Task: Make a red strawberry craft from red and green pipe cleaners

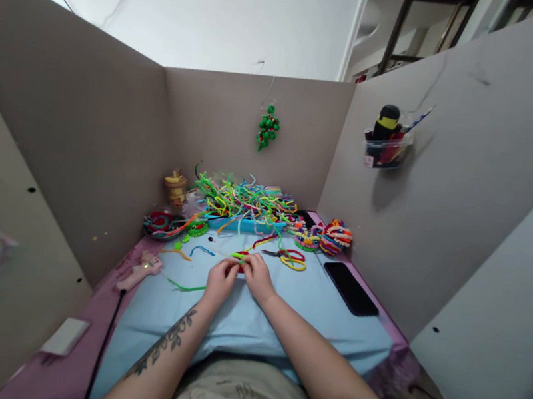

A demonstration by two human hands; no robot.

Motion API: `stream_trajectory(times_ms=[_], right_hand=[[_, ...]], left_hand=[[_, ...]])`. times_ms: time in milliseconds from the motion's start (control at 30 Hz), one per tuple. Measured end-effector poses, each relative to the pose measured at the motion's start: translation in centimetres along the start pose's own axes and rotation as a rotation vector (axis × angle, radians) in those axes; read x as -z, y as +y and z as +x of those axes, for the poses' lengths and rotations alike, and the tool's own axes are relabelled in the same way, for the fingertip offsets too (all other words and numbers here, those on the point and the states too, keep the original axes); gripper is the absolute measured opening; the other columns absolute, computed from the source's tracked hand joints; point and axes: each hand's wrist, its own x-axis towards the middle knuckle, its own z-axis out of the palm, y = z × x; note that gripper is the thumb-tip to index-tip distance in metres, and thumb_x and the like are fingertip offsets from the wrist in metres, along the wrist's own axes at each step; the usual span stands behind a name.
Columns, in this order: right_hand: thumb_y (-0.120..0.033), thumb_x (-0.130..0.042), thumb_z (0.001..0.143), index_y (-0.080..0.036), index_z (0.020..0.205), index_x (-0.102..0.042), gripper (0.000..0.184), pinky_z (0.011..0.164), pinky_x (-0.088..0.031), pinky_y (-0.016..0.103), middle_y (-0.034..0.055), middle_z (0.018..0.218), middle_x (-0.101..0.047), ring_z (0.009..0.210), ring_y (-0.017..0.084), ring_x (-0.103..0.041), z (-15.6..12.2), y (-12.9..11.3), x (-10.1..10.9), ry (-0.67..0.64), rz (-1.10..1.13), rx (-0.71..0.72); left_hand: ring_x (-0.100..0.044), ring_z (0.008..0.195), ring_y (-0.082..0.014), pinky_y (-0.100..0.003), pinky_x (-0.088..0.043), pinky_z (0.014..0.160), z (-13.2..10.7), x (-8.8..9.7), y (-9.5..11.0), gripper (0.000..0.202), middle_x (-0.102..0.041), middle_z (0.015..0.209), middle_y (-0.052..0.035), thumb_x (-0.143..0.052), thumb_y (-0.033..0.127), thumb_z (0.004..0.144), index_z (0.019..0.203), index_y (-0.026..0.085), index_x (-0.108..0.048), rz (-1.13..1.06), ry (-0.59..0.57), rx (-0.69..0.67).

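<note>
At the middle of the blue cloth, my left hand (221, 279) and my right hand (259, 276) meet with their fingertips pinched together. Between them is a short bright green pipe cleaner (237, 257); a red piece (242, 267) shows behind the fingers, its shape mostly hidden. Just beyond my right hand lie scissors (293, 259) with a red and a yellow handle. To the left of my left hand, a longer green pipe cleaner (186, 288) rests on the cloth, with a blue pipe cleaner (202, 251) and an orange pipe cleaner (177, 252) farther off.
A blue tray (247, 225) at the back bears a heap of coloured pipe cleaners (241, 197). A pink glue gun (140, 274) with a black cord lies left, a phone (351, 288) right. Woven colourful pieces (335, 237) stand back right. Grey panels (256, 100) enclose the table.
</note>
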Motion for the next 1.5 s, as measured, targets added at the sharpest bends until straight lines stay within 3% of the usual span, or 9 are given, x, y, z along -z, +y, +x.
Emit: stream_trajectory(times_ms=[267, 500, 767, 967, 1200, 1500], right_hand=[[-0.009, -0.047, 0.077, -0.020, 0.078, -0.054, 0.013, 0.072, -0.044, 0.032, 0.0029, 0.079, -0.052, 0.078, 0.019, -0.050, -0.1, 0.3, -0.1, 0.012, -0.010, -0.038], [-0.010, -0.047, 0.080, -0.020, 0.079, -0.054, 0.013, 0.075, -0.044, 0.035, 0.0042, 0.076, -0.053, 0.079, 0.021, -0.049, -0.2, -0.4, 0.0, -0.014, -0.055, 0.097], [-0.011, -0.046, 0.083, -0.019, 0.109, -0.057, 0.030, 0.087, -0.045, 0.039, 0.0089, 0.100, -0.060, 0.097, 0.022, -0.052, -0.2, -1.3, 0.5, -0.059, 0.029, 0.146], [-0.013, -0.043, 0.087, -0.019, 0.093, -0.062, 0.021, 0.081, -0.047, 0.038, 0.0082, 0.088, -0.060, 0.087, 0.021, -0.054, -0.2, -0.6, 0.2, -0.047, -0.030, 0.163], [-0.013, -0.045, 0.085, -0.018, 0.090, -0.062, 0.018, 0.077, -0.047, 0.036, 0.0072, 0.082, -0.058, 0.083, 0.021, -0.054, -0.1, -0.2, 0.3, 0.028, -0.022, 0.048], [-0.010, -0.049, 0.082, -0.020, 0.085, -0.062, 0.016, 0.076, -0.045, 0.033, 0.0043, 0.081, -0.057, 0.083, 0.020, -0.053, -0.1, -0.3, 0.5, 0.025, -0.060, 0.027]], left_hand=[[-0.063, 0.069, -0.0167, -0.028, -0.049, 0.068, 0.0, 0.0, 0.5, 0.014, -0.069, 0.074, -0.0046, -0.056, 0.027, 0.076, 0.077, 0.016, -0.065, -0.036, 0.014, 0.098], [-0.063, 0.068, -0.0166, -0.027, -0.049, 0.065, 0.1, 0.2, 0.8, 0.020, -0.068, 0.072, -0.0054, -0.057, 0.033, 0.077, 0.073, 0.015, -0.065, -0.068, 0.069, 0.106], [-0.062, 0.085, -0.0183, -0.031, -0.049, 0.079, -0.1, 0.2, 0.1, 0.015, -0.067, 0.087, -0.0077, -0.053, 0.026, 0.082, 0.086, 0.016, -0.063, -0.059, 0.065, -0.023], [-0.062, 0.086, -0.0188, -0.031, -0.048, 0.080, 0.0, 0.1, -0.4, 0.016, -0.067, 0.090, -0.0081, -0.053, 0.028, 0.082, 0.090, 0.016, -0.062, -0.077, 0.055, -0.008], [-0.063, 0.077, -0.0171, -0.029, -0.049, 0.074, 0.0, 0.2, -0.1, 0.016, -0.068, 0.082, -0.0053, -0.053, 0.029, 0.081, 0.085, 0.016, -0.062, -0.110, 0.011, 0.039], [-0.064, 0.073, -0.0168, -0.029, -0.050, 0.071, -0.1, 0.4, 0.8, 0.016, -0.070, 0.077, -0.0050, -0.055, 0.028, 0.078, 0.080, 0.016, -0.066, -0.096, 0.019, 0.051]])
